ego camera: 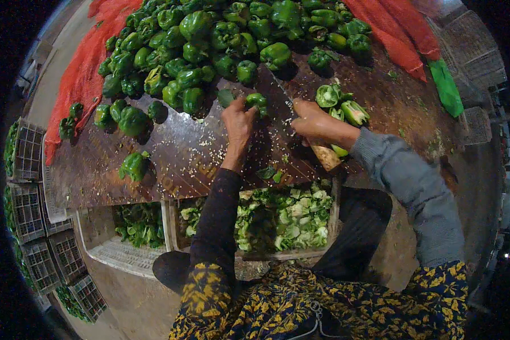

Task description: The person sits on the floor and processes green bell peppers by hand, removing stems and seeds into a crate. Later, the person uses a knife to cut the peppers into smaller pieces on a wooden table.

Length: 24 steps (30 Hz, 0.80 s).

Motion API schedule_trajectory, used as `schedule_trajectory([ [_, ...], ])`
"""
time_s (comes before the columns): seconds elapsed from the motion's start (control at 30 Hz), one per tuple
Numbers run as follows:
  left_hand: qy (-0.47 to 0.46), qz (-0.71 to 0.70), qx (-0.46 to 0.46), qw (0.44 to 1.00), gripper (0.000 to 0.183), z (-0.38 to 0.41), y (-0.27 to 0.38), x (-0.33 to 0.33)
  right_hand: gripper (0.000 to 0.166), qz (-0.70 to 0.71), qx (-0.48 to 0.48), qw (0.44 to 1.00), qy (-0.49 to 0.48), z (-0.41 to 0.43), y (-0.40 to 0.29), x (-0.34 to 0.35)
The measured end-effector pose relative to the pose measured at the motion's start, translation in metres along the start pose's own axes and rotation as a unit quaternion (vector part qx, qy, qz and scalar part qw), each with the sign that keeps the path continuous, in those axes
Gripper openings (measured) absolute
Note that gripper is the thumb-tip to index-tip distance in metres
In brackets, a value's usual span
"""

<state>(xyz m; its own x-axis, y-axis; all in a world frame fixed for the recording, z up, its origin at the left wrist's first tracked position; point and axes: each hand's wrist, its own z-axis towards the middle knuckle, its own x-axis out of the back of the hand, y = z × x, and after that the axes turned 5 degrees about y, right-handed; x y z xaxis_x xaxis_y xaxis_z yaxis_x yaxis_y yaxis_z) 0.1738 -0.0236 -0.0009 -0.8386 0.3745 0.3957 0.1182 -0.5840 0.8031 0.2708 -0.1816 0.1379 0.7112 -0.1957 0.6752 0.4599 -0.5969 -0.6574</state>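
Observation:
My right hand (318,123) is closed on the wooden handle (326,157) of a knife, whose narrow blade (280,85) points up and left across the dark wooden table. Close by, my left hand (239,121) has its fingertips at the stem side of a small green bell pepper (256,101); a green leaf (225,98) lies against its fingers. Whether the fingers grip the pepper is hard to tell. Cut green peppers (328,95) lie just beyond my right hand. A large heap of whole green bell peppers (191,51) covers the far part of the table.
Red mesh sacks (74,85) (391,38) lie along both sides. Below the near table edge stand a crate of pepper pieces (301,216) and a crate with green leaves (140,227). A loose pepper (133,166) rests near the front left. More crates (27,208) stand at the far left.

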Motion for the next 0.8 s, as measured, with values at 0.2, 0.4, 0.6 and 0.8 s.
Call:
schedule_trajectory([
  [0.2,-0.052,-0.067,0.052,0.995,0.035,0.007,-0.007,-0.009,0.019,-0.115,0.126,0.979,0.108,0.043,0.032,-0.058],
  [0.4,-0.08,-0.157,0.156,0.972,0.031,0.003,0.016,0.0,0.03,0.046,0.045,0.983,0.169,0.016,0.031,-0.072],
  [0.6,-0.184,-0.059,0.065,0.979,0.031,0.022,0.059,-0.047,0.053,-0.027,0.062,0.976,0.208,0.0,0.091,-0.008],
  [0.8,-0.029,0.086,-0.164,0.982,0.054,0.123,0.043,-0.103,0.047,-0.019,0.089,0.956,0.279,0.003,0.139,0.037],
])
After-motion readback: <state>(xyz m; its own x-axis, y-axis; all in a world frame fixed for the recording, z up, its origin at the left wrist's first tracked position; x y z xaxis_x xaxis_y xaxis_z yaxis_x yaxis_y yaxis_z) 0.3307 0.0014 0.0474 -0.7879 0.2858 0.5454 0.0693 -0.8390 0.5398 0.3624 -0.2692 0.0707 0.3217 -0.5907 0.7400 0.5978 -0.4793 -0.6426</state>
